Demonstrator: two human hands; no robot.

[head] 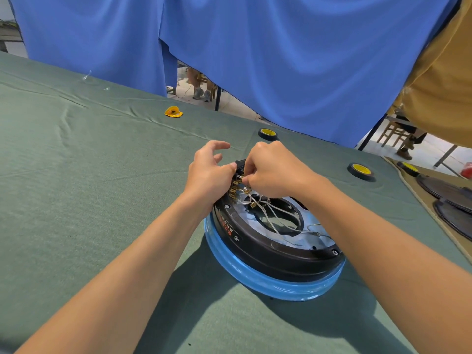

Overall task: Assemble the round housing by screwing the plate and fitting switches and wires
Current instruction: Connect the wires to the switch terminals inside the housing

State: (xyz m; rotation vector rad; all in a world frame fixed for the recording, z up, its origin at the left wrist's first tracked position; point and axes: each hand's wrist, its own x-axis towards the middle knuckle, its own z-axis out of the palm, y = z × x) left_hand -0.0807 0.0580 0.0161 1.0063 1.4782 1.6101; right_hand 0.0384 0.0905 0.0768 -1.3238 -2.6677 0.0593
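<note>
The round housing [275, 261] lies flat on the green table [89, 175], open face up, with switches [233, 187] in a row along its far-left rim. The left hand [208, 172] presses its thumb there, other fingers spread and lifted; the right hand [270, 169] pinches a wire [268, 210] end at the switches

Housing [268, 254] sat on table [89, 187] right of centre, wires [271, 210] inside, left hand [209, 172] and right hand [270, 169] at its far rim, tape roll [267, 134] behind, second tape roll [361, 171] right-rear.

One head-worn view looks forward and down across the table [76, 190] toward its far edge, close above the round housing [268, 256].
</note>
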